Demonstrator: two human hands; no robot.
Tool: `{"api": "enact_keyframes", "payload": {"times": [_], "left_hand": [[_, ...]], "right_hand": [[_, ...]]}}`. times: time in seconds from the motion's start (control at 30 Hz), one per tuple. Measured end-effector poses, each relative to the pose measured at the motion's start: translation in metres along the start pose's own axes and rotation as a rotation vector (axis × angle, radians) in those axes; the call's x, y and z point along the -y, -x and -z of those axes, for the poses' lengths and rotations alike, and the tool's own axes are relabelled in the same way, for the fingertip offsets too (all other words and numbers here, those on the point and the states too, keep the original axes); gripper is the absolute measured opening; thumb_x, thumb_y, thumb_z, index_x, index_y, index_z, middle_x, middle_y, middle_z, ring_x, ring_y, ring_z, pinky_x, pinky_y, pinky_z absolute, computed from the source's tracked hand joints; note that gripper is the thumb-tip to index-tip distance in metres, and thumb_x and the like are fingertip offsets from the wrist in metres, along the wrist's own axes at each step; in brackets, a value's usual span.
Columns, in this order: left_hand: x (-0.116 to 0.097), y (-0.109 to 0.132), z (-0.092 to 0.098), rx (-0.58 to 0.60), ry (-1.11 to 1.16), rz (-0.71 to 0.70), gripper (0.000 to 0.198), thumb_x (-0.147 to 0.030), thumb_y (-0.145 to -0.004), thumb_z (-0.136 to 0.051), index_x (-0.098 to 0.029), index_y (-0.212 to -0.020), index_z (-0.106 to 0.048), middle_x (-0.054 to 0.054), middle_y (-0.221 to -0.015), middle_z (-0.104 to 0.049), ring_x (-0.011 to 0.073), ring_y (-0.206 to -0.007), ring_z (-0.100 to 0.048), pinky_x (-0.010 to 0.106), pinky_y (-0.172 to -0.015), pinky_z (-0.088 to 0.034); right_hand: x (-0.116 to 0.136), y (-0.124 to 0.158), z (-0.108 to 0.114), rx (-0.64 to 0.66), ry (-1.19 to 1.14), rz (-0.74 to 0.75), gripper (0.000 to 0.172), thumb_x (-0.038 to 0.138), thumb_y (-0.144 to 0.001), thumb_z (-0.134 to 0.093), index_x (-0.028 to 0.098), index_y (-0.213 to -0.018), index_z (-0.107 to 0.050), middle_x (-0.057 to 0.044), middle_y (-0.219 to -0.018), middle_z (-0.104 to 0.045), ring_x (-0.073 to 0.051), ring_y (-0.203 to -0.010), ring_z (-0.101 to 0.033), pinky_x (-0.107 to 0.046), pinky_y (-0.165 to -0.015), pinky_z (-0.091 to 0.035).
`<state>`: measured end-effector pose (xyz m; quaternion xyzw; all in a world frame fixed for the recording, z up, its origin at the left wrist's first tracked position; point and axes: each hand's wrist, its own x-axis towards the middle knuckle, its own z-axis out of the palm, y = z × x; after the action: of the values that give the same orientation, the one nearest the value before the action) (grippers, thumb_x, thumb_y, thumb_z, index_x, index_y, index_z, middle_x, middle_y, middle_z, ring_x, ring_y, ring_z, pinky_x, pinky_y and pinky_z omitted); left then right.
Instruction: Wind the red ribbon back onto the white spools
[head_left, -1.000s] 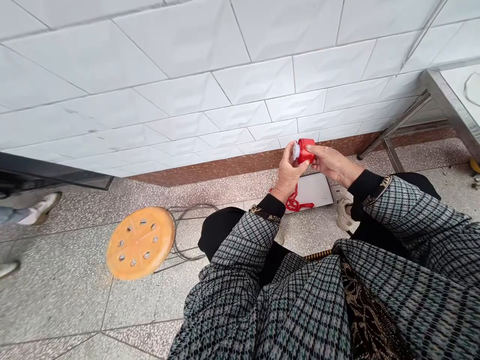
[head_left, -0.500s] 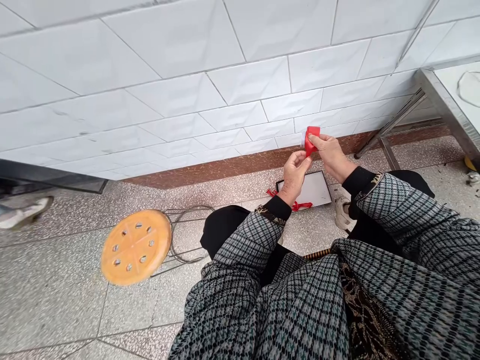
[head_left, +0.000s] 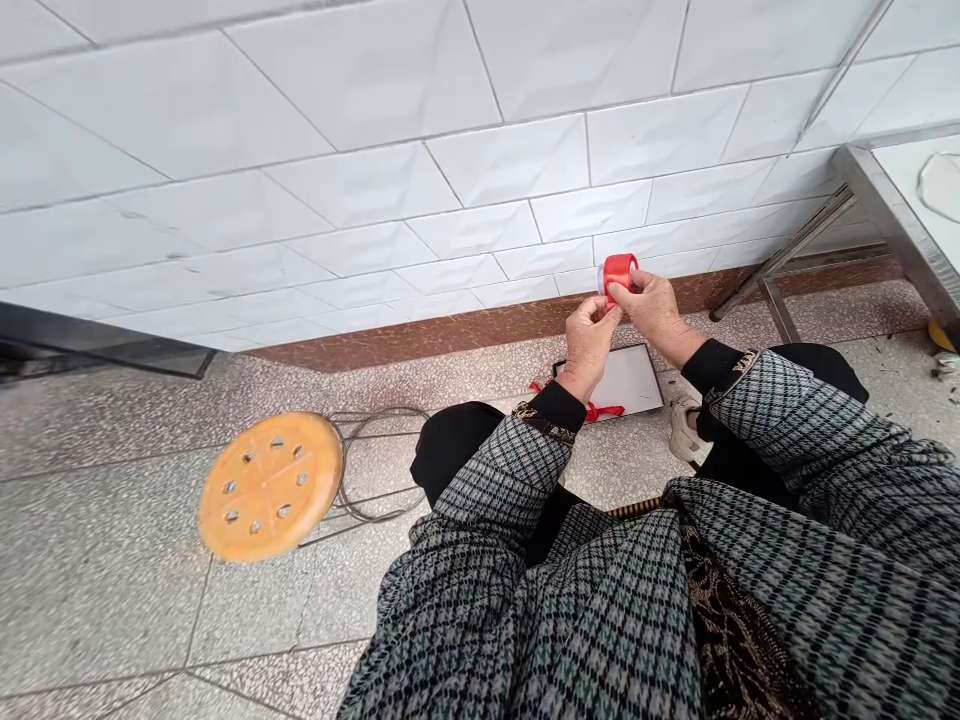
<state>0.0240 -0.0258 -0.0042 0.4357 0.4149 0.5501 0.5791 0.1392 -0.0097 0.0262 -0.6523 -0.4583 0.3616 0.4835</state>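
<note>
A roll of red ribbon [head_left: 619, 268] with a pale edge is held up in front of the tiled wall. My right hand [head_left: 654, 312] grips the roll from the right, its thumb pressed on the lower part. Close beside it, my left hand [head_left: 589, 345] is closed in a pinch at the roll's lower edge, seemingly on the ribbon; its fingertips are partly hidden. Below both hands a shallow white tray or box lid [head_left: 634, 380] with a dark rim lies on the floor. A red ribbon bow [head_left: 604, 411] shows at its near edge, partly behind my left wrist.
An orange round stool [head_left: 270, 487] with a wire frame stands to the left on the speckled floor [head_left: 120, 570]. At the right is a metal-framed table [head_left: 896, 220]. White wall tiles [head_left: 480, 190] run across the back, and a dark panel [head_left: 105, 340] juts in at left.
The red ribbon now sits rounder and flatter on the roll, where before it looked folded under my right thumb. My right hand has shifted slightly left and down. The view has moved a little.
</note>
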Motion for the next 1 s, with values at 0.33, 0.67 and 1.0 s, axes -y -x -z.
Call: {"api": "enact_keyframes", "payload": {"times": [0.33,0.67,1.0], "left_hand": [[0.005,0.003,0.007,0.175,0.104,0.237,0.019,-0.032,-0.082,-0.084,-0.017,-0.075,-0.076,-0.001,-0.066,-0.063,0.0121,-0.066,-0.051,0.028,-0.073,-0.043],[0.018,-0.007,0.016,0.037,-0.059,0.054,0.012,-0.026,-0.078,-0.081,-0.020,-0.087,-0.076,0.000,-0.081,-0.072,0.0149,-0.078,-0.061,0.030,-0.083,-0.050],[0.008,-0.004,0.011,0.126,-0.041,0.014,0.021,-0.030,-0.078,-0.087,-0.018,-0.080,-0.070,-0.002,-0.077,-0.066,0.0119,-0.072,-0.055,0.027,-0.076,-0.047]], "right_hand": [[0.011,-0.002,0.003,-0.006,-0.407,-0.433,0.022,0.023,-0.082,-0.077,0.018,-0.066,-0.062,0.001,-0.062,-0.062,-0.011,-0.058,-0.051,-0.026,-0.060,-0.042],[0.007,-0.006,0.001,-0.041,-0.385,-0.384,0.024,0.029,-0.081,-0.080,0.020,-0.069,-0.061,0.003,-0.064,-0.062,-0.010,-0.059,-0.051,-0.025,-0.062,-0.042],[0.006,-0.005,-0.005,-0.044,-0.239,-0.185,0.019,0.029,-0.081,-0.075,0.019,-0.068,-0.065,0.002,-0.064,-0.063,-0.013,-0.061,-0.054,-0.026,-0.060,-0.044]]}}
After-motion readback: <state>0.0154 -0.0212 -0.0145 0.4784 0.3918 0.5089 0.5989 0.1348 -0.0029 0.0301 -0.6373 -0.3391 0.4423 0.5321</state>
